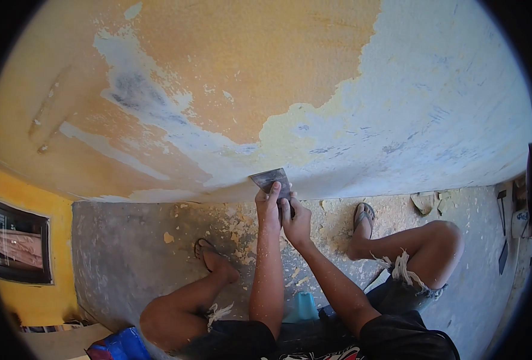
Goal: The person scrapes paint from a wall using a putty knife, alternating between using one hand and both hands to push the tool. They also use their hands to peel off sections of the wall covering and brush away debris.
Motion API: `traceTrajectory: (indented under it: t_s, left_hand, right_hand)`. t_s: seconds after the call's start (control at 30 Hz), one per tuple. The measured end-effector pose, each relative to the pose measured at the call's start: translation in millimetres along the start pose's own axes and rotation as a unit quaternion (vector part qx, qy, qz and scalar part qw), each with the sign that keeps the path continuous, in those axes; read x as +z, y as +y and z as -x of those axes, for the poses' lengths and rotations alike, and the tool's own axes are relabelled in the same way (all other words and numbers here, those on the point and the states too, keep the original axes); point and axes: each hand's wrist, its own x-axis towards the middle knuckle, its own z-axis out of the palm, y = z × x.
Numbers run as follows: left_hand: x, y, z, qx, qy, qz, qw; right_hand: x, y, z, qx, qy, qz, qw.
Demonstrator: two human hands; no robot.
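Observation:
Both of my hands grip one scraper with a wide, flat metal blade. My left hand is closed on it, its thumb lying along the blade. Just to the right, my right hand wraps around the handle, which the fingers mostly hide. The blade's front edge meets the lower part of the wall. Orange-yellow paint covers part of that wall, while whitish, scuffed patches show on the right and in the middle left.
Paint flakes lie over the grey concrete floor along the wall's foot. My sandalled feet stand on either side. Between my legs is a teal object. A blue bag-like item sits at lower left, below a dark-framed window.

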Motion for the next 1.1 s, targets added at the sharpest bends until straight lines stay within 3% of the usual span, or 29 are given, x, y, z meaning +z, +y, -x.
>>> traceTrajectory:
  t_s: [0.1, 0.17, 0.27, 0.37, 0.43, 0.5, 0.57, 0.63, 0.7, 0.8, 1.03, 1.1]
  left_hand:
    - [17.1, 24.6, 5.2, 0.009, -0.011, 0.01, 1.0]
    - [31.8, 45.2, 11.3, 0.05, -0.022, 0.011, 0.998]
    - [40.6, 58.2, 17.5, 0.066, -0.028, -0.001, 0.997]
    - [19.8, 19.5, 15.3, 0.112, -0.01, -0.086, 0.99]
    - [16.6, -8.2, 17.5, 0.017, 0.003, -0.093, 0.996]
    - [42.3, 4.4, 19.1, 0.032, -0.005, -0.073, 0.997]
    - [41.1, 6.2, 11.7, 0.07, -0.026, -0.106, 0.992]
    - [62.2, 35.8, 17.1, 0.037, -0.072, -0.026, 0.996]
    - [57.4, 32.8, 22.9, 0.049, -0.044, -0.053, 0.996]
    - [30.8, -10.5, 25.6, 0.077, -0.002, -0.07, 0.995]
    - [32.6, -9.7, 24.0, 0.032, 0.02, -0.06, 0.997]
    - [29.4, -14.6, 22.2, 0.041, 0.025, -0.054, 0.997]
  right_hand:
    - [-7.8, -31.6, -6.2, 0.037, -0.026, -0.031, 0.998]
    - [-10.6, -48.4, -11.4, -0.014, -0.005, -0.005, 1.0]
    - [-18.5, -68.6, -14.9, -0.014, -0.018, -0.013, 1.0]
    - [-3.4, -17.6, 1.4, -0.028, 0.04, 0.008, 0.999]
    - [-0.6, 20.3, 16.0, -0.065, 0.084, -0.004, 0.994]
    - [-7.5, 19.3, 5.6, -0.09, 0.12, -0.013, 0.989]
    - [-26.5, -26.2, -5.1, -0.049, 0.088, -0.029, 0.994]
    - [-28.6, -34.5, -10.2, -0.046, 0.078, -0.024, 0.996]
    - [-27.3, -44.0, -9.1, -0.025, 0.07, -0.045, 0.996]
    - [-20.6, 0.3, 17.8, -0.022, 0.072, -0.013, 0.997]
    - [-18.2, 6.4, 18.3, 0.091, 0.031, -0.05, 0.994]
    - [-14.9, 14.9, 14.3, 0.061, 0.044, -0.047, 0.996]
